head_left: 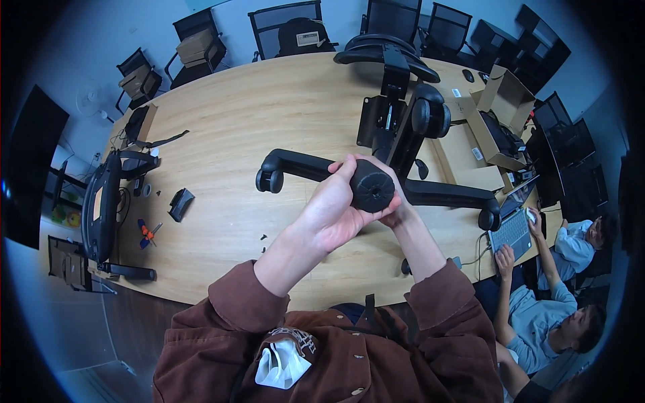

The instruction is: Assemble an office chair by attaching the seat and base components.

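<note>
A black round piece (pixel 373 190) with a small hole at the centre of its end face sits between my two hands. My left hand (pixel 336 208) is closed round its left and lower side. On its right and far side my right hand (pixel 396 195) is closed, partly hidden behind it. Just beyond lies a black office chair base (pixel 447 194) with casters on its legs, tipped over on the table. Whether the round piece is joined to the base's middle is hidden by my hands. A black metal bracket (pixel 371 122) and a curved black part (pixel 383 54) show past the base.
Across the wooden table (pixel 228 127), a black chair part (pixel 101 208), a small black block (pixel 180 203), an orange-and-blue object (pixel 148 232) and screws (pixel 263 237) lie to the left. On the right are an open cardboard box (pixel 500 117) and a co-worker's hands at a laptop (pixel 512 232).
</note>
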A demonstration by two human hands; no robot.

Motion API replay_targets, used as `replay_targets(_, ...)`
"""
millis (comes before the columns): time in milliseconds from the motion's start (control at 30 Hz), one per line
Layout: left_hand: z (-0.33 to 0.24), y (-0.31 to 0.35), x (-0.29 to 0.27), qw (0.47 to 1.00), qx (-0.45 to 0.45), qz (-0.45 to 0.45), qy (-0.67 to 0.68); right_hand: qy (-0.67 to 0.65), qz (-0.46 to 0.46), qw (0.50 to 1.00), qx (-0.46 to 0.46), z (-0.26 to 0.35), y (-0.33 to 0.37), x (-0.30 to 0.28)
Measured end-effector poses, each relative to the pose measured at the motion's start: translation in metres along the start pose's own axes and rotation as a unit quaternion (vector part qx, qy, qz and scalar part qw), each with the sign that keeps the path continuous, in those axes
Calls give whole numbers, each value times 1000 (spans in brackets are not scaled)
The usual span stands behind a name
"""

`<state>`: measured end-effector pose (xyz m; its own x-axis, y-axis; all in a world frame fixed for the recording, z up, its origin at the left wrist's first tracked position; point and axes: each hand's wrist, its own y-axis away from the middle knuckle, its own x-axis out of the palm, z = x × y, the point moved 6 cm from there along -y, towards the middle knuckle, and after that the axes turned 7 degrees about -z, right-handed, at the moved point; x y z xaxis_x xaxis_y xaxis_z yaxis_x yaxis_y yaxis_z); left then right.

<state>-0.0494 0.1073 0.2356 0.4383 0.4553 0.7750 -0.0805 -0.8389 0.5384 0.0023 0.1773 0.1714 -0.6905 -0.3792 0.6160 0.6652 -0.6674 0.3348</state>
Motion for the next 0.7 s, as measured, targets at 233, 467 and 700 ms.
replay_targets(233, 4, 3, -4, 993, -19, -34, -113, 100, -35, 990, -92, 26, 15, 10)
replay_targets(467, -9, -13, 6, 978, 30, -18, -206, 316, -23, 933, -173, 69, 37, -3)
replay_targets(700, -86, -110, -9, 899, 89, -109, -414, 466, -65, 882, -20, 134, 54, -113)
